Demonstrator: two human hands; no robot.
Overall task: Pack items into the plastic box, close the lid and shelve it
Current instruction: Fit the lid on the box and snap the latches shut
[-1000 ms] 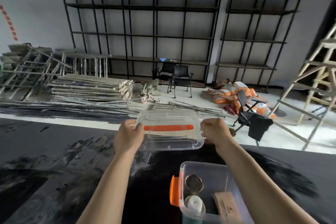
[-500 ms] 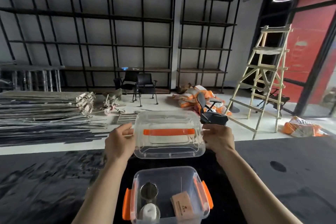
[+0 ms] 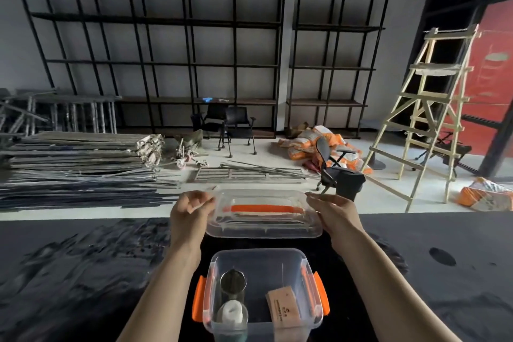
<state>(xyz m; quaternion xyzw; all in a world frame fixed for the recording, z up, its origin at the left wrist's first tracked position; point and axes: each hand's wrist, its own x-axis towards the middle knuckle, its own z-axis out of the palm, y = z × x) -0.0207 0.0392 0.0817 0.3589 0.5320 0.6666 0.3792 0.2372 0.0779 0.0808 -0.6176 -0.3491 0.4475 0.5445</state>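
A clear plastic lid (image 3: 263, 226) with an orange handle strip is held level in the air, beyond the box. My left hand (image 3: 190, 209) grips its left end and my right hand (image 3: 331, 211) grips its right end. Below, near the bottom edge, stands the open clear plastic box (image 3: 297, 257) with orange side latches. Inside it are a glass jar (image 3: 233, 283), a white-capped bottle (image 3: 232, 312) and a brown carton (image 3: 283, 305).
The box stands on a dark, smeared table surface (image 3: 83, 272). Beyond it are black metal shelving racks (image 3: 166, 64), stacked metal panels (image 3: 83, 147), two black chairs (image 3: 230, 125), an office chair (image 3: 337, 172), orange sacks (image 3: 308, 139) and a wooden ladder (image 3: 433, 108).
The view swung right and then settled, bringing the box to the centre. Both hands kept hold of the lid and tilted it flatter above the box.
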